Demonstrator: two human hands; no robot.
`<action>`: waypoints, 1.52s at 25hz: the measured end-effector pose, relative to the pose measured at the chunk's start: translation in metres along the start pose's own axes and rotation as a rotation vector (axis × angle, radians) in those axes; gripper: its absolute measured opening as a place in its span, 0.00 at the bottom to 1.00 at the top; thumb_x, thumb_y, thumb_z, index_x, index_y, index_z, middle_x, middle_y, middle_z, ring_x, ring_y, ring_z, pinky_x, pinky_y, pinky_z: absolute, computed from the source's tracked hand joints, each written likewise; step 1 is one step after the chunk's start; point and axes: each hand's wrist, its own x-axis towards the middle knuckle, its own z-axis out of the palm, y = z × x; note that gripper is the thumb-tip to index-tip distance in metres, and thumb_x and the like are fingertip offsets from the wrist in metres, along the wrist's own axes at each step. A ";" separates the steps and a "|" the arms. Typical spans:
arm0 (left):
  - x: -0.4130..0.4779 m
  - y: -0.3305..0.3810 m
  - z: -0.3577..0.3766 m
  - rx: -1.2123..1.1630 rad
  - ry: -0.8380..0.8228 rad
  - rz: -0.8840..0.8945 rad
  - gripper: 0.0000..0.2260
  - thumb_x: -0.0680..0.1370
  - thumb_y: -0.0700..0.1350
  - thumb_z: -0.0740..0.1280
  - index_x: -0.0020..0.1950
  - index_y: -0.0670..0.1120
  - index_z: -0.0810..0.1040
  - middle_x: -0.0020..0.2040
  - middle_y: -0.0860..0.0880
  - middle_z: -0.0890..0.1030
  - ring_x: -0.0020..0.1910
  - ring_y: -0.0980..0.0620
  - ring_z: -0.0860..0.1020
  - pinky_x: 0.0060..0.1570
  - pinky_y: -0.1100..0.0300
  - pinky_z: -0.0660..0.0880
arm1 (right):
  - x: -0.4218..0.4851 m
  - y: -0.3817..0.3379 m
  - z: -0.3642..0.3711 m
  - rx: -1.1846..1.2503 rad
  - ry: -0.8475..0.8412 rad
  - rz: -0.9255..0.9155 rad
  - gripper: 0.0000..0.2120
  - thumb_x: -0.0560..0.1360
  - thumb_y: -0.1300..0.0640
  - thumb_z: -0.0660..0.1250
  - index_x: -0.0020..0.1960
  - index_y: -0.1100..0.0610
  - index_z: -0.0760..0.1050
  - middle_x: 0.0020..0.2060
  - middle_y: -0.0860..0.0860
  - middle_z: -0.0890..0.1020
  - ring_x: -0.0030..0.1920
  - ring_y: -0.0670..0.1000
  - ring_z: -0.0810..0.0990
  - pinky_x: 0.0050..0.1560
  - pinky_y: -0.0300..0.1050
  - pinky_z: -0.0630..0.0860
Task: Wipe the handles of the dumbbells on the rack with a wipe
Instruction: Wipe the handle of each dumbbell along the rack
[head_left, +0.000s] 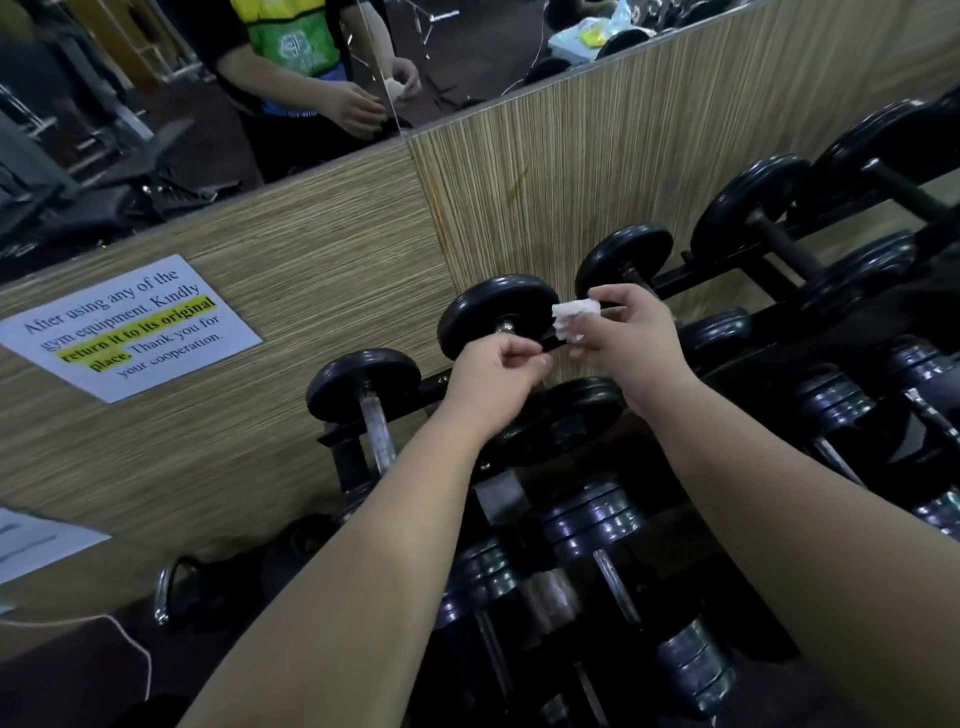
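Observation:
A black rack holds several black dumbbells in tiers. My right hand pinches a crumpled white wipe just above the second dumbbell of the top row. My left hand hovers in front of that dumbbell's plate with fingers curled and fingertips pinched together near the wipe; whether it holds a shred of the wipe cannot be told. The handle of this dumbbell is hidden behind both hands. The leftmost dumbbell shows its steel handle.
A wood-grain wall panel stands right behind the rack, with a printed notice on it and a mirror above. Heavier dumbbells fill the lower tier. A kettlebell sits on the floor at lower left.

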 end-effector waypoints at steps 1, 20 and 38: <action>-0.004 -0.010 0.004 0.095 0.000 0.009 0.04 0.78 0.49 0.76 0.44 0.56 0.84 0.45 0.52 0.86 0.44 0.55 0.83 0.57 0.51 0.82 | 0.006 0.003 -0.005 -0.036 0.014 0.000 0.16 0.73 0.61 0.76 0.56 0.52 0.74 0.55 0.58 0.81 0.54 0.59 0.85 0.51 0.56 0.86; -0.033 -0.041 0.051 -0.083 0.238 -0.100 0.06 0.80 0.43 0.73 0.56 0.47 0.86 0.58 0.48 0.84 0.59 0.59 0.80 0.63 0.69 0.73 | 0.114 0.072 0.012 -0.572 -0.363 -0.178 0.05 0.76 0.57 0.73 0.50 0.53 0.85 0.42 0.45 0.84 0.46 0.47 0.83 0.53 0.50 0.83; -0.028 -0.043 0.057 -0.222 0.274 -0.135 0.06 0.76 0.45 0.74 0.52 0.46 0.87 0.54 0.42 0.81 0.55 0.56 0.80 0.65 0.57 0.77 | 0.125 0.077 0.014 -0.497 -0.484 -0.109 0.06 0.74 0.58 0.76 0.49 0.49 0.87 0.44 0.42 0.84 0.46 0.41 0.82 0.46 0.27 0.76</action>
